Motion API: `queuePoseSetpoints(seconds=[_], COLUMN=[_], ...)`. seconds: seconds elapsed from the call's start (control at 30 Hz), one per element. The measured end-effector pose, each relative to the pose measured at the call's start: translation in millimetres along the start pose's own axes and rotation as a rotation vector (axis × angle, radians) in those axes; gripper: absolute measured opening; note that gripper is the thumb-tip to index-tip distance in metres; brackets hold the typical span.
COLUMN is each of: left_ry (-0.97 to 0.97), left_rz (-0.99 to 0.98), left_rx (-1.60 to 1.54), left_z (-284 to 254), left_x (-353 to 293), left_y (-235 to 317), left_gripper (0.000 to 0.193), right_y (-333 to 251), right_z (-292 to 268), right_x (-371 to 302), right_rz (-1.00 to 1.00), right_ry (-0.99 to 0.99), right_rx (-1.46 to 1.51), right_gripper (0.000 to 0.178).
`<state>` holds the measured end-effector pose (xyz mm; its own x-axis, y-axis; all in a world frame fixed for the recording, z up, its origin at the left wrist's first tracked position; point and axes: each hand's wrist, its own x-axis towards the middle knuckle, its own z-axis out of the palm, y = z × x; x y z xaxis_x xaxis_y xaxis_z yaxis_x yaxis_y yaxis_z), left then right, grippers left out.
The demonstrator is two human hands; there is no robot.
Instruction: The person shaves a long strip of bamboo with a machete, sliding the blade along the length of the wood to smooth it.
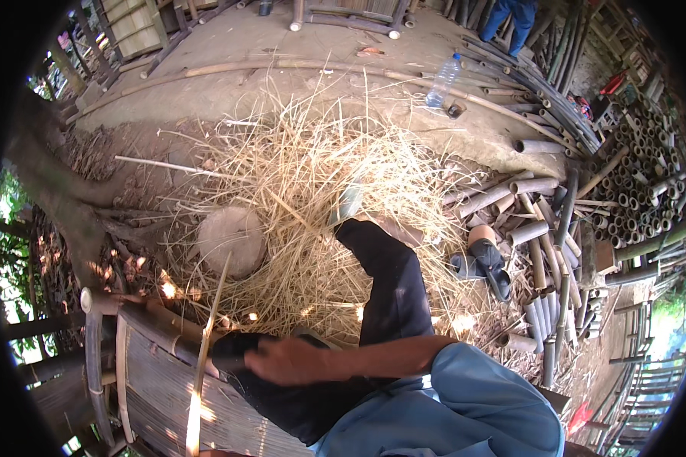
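A long split bamboo strip [206, 343] slants up from the lower edge, past my knee, its far tip near a round wooden block [232, 241]. My right hand [286, 362] is over my dark-trousered leg, just right of the strip. Motion smears its fingers, so I cannot make out whether it holds anything. Only a sliver of skin, seemingly my left hand [222, 454], shows at the bottom edge beside the strip; its fingers are hidden. Under the strip stands a bamboo bench or chair [160, 381] with a slatted surface.
Bamboo shavings [320, 160] are heaped around my feet. Dark sandals [484, 266] lie right of the heap, near cut bamboo tubes [530, 232] and stacked poles. A plastic bottle [443, 80] stands farther back. Another person's blue-clothed legs [511, 23] show at the top right.
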<state>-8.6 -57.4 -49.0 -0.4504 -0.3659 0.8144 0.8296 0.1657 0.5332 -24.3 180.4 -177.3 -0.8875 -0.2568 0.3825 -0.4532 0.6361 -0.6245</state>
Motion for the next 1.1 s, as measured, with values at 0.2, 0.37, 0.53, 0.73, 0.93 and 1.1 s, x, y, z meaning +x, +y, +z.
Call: queuePoseSetpoints(seconds=[0.2, 0.37, 0.53, 0.73, 0.93, 1.1], left_ry=[0.487, 0.249, 0.276, 0.219, 0.153, 0.294], left_rz=[0.081, 0.042, 0.074, -0.021, 0.009, 0.105], left_rx=[-0.083, -0.344, -0.171, -0.319, -0.285, -0.140], left_z=[68, 66, 64, 65, 42, 68], left_x=[28, 14, 19, 27, 51, 47], left_y=[5, 13, 12, 21, 0, -5], left_gripper=[0.041, 0.047, 0.048, 0.036, 0.032, 0.038], right_y=[-3, -19, 31, 104, 144, 295], right_z=[-2, -14, 15, 53, 73, 93], right_x=[23, 7, 25, 6, 37, -10], right_rz=[0.070, -0.252, 0.141, 0.094, 0.666, 0.621], right_ry=[-0.121, -0.003, -0.130, -0.167, -0.334, -0.332], right_rx=[-0.022, -0.002, -0.064, -0.087, 0.453, -0.217], right_gripper=[0.019, 0.023, 0.015, 0.024, 0.029, 0.029])
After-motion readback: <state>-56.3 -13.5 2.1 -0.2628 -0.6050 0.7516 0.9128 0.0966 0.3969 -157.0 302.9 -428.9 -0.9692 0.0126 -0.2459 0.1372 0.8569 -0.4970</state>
